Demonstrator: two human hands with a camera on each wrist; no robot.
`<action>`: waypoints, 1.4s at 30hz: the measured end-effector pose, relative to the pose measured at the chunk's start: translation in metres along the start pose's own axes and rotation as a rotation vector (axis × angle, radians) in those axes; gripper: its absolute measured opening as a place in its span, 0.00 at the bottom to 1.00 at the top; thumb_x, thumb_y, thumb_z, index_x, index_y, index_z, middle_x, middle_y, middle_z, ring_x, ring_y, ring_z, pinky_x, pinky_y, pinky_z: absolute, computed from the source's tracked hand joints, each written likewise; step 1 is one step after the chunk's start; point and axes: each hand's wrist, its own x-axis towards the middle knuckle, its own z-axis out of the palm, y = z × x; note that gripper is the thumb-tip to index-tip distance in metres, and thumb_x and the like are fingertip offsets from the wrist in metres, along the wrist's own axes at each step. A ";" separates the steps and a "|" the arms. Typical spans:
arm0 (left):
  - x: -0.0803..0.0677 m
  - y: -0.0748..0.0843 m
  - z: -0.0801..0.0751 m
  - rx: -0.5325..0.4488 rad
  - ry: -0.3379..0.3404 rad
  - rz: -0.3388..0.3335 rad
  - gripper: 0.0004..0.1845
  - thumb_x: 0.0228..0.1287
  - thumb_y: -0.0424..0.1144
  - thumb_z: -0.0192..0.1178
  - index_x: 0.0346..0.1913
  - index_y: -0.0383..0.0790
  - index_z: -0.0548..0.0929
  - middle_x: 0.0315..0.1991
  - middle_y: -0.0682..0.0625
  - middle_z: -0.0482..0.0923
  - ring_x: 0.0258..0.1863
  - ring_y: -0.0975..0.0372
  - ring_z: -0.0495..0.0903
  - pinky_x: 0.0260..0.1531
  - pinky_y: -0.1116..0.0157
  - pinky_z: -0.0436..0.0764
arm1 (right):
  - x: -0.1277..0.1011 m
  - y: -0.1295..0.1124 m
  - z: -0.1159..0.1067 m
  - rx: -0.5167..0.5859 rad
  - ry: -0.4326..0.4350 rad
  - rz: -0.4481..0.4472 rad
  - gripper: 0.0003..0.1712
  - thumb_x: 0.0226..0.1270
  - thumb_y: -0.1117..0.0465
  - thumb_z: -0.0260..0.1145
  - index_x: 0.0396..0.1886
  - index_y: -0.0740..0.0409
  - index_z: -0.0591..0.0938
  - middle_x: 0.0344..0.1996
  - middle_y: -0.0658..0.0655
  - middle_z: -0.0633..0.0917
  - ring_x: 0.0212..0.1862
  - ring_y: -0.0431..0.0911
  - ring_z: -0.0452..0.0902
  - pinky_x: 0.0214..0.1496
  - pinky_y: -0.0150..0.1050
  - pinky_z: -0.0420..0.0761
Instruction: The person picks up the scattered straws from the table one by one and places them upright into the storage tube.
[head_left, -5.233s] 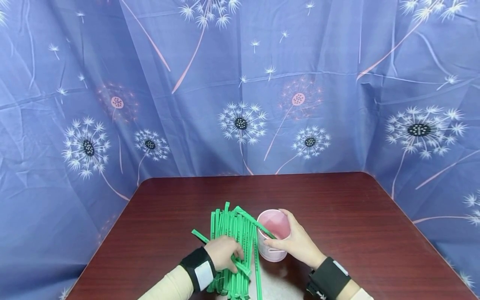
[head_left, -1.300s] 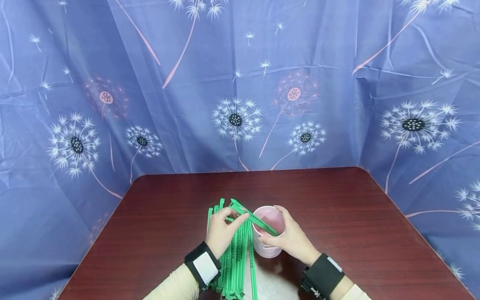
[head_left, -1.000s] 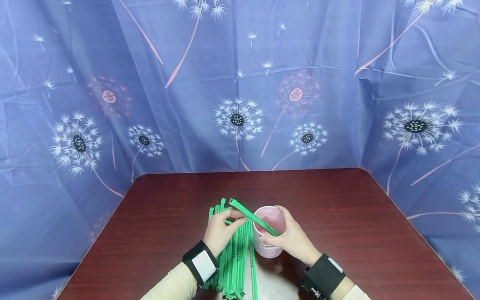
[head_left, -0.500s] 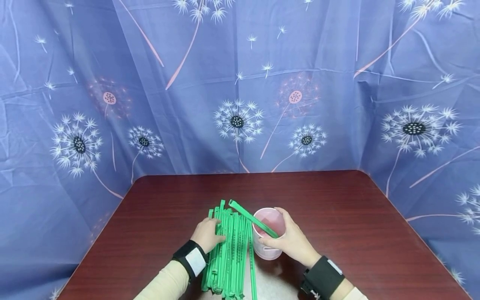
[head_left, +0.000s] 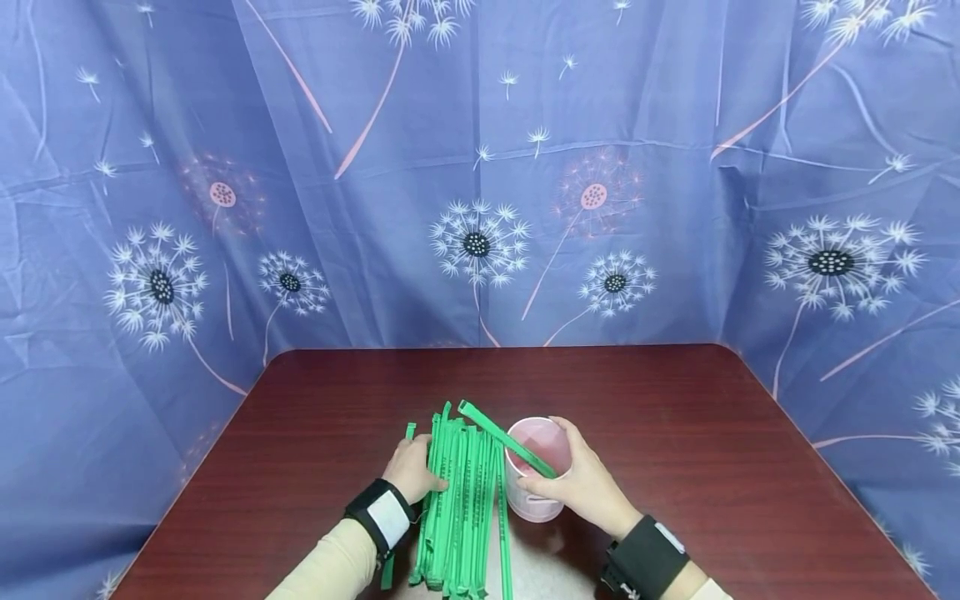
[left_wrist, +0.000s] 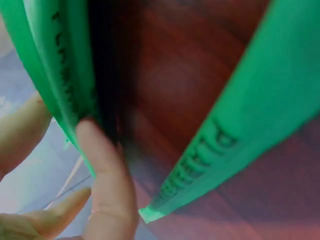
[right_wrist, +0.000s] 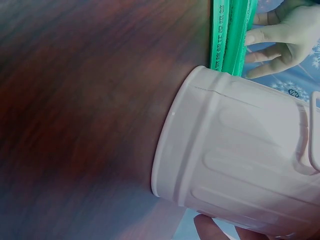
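Observation:
Green paper-wrapped straws with black print lie in a pile (head_left: 461,508) at the middle front of the table. My left hand (head_left: 411,469) is at the pile's left side, thumb over the near straws and fingers spread along its edge. In the left wrist view a fingertip touches the bunched straws, and a single straw (left_wrist: 200,165) lies apart from them. My right hand (head_left: 588,483) grips a small pink bucket (head_left: 536,504), thumb at the near rim and fingers round the far side. One straw (head_left: 502,435) slants from the pile into its mouth.
The dark red wooden table (head_left: 637,400) stretches behind and to both sides. A pale sheet (head_left: 540,567) lies under the pile and bucket. One straw (head_left: 505,533) lies along the pile's right edge. A blue dandelion-print cloth (head_left: 375,275) hangs round the table.
My left hand has let go of the slanting straw and moved down and left to the pile's left side. One straw now shows separate on the left. The right hand still holds the bucket.

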 end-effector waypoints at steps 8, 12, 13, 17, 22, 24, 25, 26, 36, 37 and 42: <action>0.000 -0.004 -0.004 -0.216 -0.040 -0.042 0.38 0.50 0.28 0.74 0.65 0.25 0.70 0.38 0.42 0.81 0.22 0.61 0.80 0.22 0.64 0.83 | 0.000 0.000 0.000 -0.007 0.006 -0.006 0.58 0.42 0.47 0.84 0.71 0.56 0.63 0.52 0.59 0.81 0.51 0.50 0.79 0.51 0.46 0.80; 0.000 -0.004 -0.005 -0.252 -0.044 -0.059 0.33 0.54 0.28 0.71 0.64 0.26 0.72 0.38 0.43 0.81 0.22 0.63 0.79 0.21 0.66 0.82 | 0.000 0.000 0.000 -0.004 0.007 -0.019 0.57 0.42 0.47 0.84 0.70 0.55 0.63 0.52 0.59 0.82 0.51 0.50 0.80 0.51 0.47 0.80; 0.000 -0.004 -0.006 -0.263 -0.046 -0.064 0.33 0.55 0.28 0.70 0.64 0.26 0.72 0.38 0.43 0.81 0.22 0.63 0.78 0.21 0.66 0.82 | 0.000 0.000 0.001 -0.003 0.008 -0.018 0.57 0.42 0.47 0.84 0.70 0.54 0.64 0.52 0.59 0.82 0.51 0.50 0.80 0.51 0.47 0.80; 0.001 0.000 -0.010 -0.301 -0.039 -0.062 0.28 0.60 0.29 0.67 0.63 0.27 0.74 0.40 0.43 0.81 0.23 0.62 0.78 0.22 0.66 0.80 | 0.000 0.000 0.000 0.007 0.005 -0.014 0.57 0.41 0.47 0.84 0.70 0.52 0.64 0.52 0.59 0.82 0.51 0.50 0.79 0.51 0.47 0.80; 0.001 0.008 -0.018 -0.284 0.020 0.013 0.22 0.61 0.31 0.64 0.58 0.29 0.79 0.40 0.42 0.83 0.31 0.57 0.82 0.29 0.63 0.81 | 0.000 0.001 0.000 0.008 0.002 -0.015 0.57 0.41 0.47 0.84 0.70 0.52 0.64 0.52 0.58 0.81 0.51 0.49 0.79 0.51 0.46 0.80; 0.000 0.012 -0.022 -0.272 0.066 0.052 0.20 0.61 0.32 0.64 0.57 0.31 0.81 0.39 0.43 0.84 0.35 0.54 0.84 0.35 0.58 0.83 | 0.000 0.001 0.000 0.005 0.003 -0.017 0.57 0.41 0.47 0.84 0.69 0.52 0.64 0.52 0.58 0.81 0.51 0.49 0.79 0.50 0.46 0.80; 0.000 0.014 -0.024 -0.256 0.095 0.070 0.19 0.61 0.34 0.64 0.55 0.32 0.82 0.38 0.44 0.85 0.37 0.53 0.84 0.38 0.57 0.82 | 0.000 0.001 0.000 0.005 0.003 -0.016 0.57 0.41 0.46 0.84 0.70 0.52 0.64 0.52 0.58 0.81 0.51 0.49 0.79 0.50 0.46 0.80; -0.001 0.016 -0.027 -0.251 0.117 0.079 0.18 0.61 0.35 0.64 0.54 0.34 0.83 0.38 0.45 0.85 0.39 0.52 0.84 0.41 0.56 0.82 | 0.000 0.001 0.000 0.004 0.003 -0.016 0.57 0.41 0.46 0.84 0.70 0.52 0.64 0.52 0.58 0.81 0.51 0.49 0.79 0.50 0.46 0.80; -0.014 0.047 -0.059 -0.341 0.257 0.100 0.13 0.68 0.47 0.63 0.49 0.45 0.85 0.42 0.50 0.88 0.43 0.57 0.85 0.44 0.55 0.81 | -0.001 0.000 -0.001 -0.008 0.008 -0.008 0.59 0.41 0.45 0.84 0.71 0.56 0.63 0.52 0.58 0.81 0.51 0.49 0.79 0.50 0.44 0.79; -0.016 0.050 -0.063 -0.360 0.268 0.107 0.13 0.67 0.48 0.63 0.49 0.45 0.85 0.41 0.50 0.88 0.42 0.58 0.85 0.43 0.57 0.81 | -0.001 0.000 -0.001 -0.011 0.008 -0.007 0.59 0.41 0.45 0.84 0.71 0.55 0.63 0.52 0.58 0.81 0.51 0.49 0.79 0.50 0.44 0.79; -0.024 0.065 -0.077 -0.533 0.264 0.148 0.13 0.65 0.47 0.66 0.45 0.42 0.85 0.35 0.49 0.89 0.33 0.63 0.85 0.32 0.63 0.81 | 0.000 0.001 0.000 -0.027 0.017 -0.005 0.59 0.40 0.44 0.84 0.70 0.54 0.64 0.52 0.58 0.81 0.50 0.49 0.79 0.49 0.43 0.79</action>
